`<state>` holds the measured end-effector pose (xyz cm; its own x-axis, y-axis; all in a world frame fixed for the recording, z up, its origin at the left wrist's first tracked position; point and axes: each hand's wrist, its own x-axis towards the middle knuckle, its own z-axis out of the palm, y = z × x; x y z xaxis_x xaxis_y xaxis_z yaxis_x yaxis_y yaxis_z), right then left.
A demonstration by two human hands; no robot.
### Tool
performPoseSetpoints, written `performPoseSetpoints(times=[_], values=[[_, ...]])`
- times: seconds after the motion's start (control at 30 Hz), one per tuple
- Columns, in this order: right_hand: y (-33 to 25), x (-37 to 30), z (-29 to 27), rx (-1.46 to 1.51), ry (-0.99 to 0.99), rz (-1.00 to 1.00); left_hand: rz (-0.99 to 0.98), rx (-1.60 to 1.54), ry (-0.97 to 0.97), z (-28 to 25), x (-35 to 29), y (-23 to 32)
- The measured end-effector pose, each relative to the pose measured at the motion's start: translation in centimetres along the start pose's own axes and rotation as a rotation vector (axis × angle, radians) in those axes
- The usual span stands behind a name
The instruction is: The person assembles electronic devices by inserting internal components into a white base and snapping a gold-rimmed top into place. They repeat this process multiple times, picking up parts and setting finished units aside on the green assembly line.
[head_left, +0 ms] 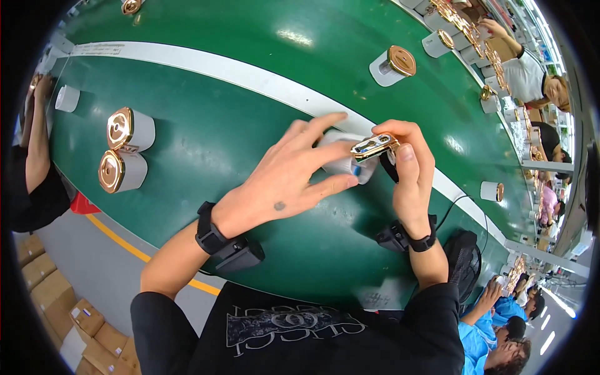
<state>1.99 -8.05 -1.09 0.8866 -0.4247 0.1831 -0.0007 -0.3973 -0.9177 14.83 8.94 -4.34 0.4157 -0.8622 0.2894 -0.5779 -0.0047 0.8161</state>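
Observation:
My right hand [412, 165] grips a gold-rimmed lid [375, 147] between thumb and fingers, tilted so that parts on its face show. Below the lid is a white container [340, 165], blurred and partly hidden by my hands, with a small blue spot visible. My left hand [281, 162] reaches over this container from the left, fingers spread. Its index fingertip comes close to the lid's edge; whether it touches the lid or container I cannot tell. Both wrists wear black straps with small black boxes.
Two white canisters with gold lids [139, 128] [131, 174] stand at the left, near a white cup [67, 99]. Beyond the white divider strip [250, 78] sits another canister [390, 65]. A black mesh bag [465, 256] lies at right. Co-workers sit along the line.

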Motion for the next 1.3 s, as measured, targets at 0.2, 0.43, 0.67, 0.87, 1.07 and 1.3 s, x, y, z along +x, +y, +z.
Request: performPoseSetpoints(times=[0.2, 0.43, 0.67, 0.87, 1.07, 1.3], values=[[-0.7, -0.5, 1.1, 0.009, -0.043, 0.011, -0.164, 0.088, 0.309, 2.7, -1.4, 1.8], [-1.7, -0.2, 1.9, -0.136, -0.071, 0.061, -0.281, 0.017, 0.549, 4.6, -2.3, 2.8], [-2.6, -1.5, 2.8, -0.385, 0.018, -0.006, -0.401, -0.378, 0.664, 6.3, -3.0, 3.2], [-4.1, -2.4, 3.5, -0.447, 0.136, 0.129, -0.277, -0.137, 0.669, 6.2, -2.6, 3.1], [-3.6, -2.8, 3.9, -0.365, 0.259, 0.190, -0.292, -0.118, 0.592, 5.7, -1.9, 3.1], [-2.6, -2.4, 3.3, -0.366, 0.239, 0.156, -0.369, -0.308, 0.473, 4.5, -1.3, 2.7]])
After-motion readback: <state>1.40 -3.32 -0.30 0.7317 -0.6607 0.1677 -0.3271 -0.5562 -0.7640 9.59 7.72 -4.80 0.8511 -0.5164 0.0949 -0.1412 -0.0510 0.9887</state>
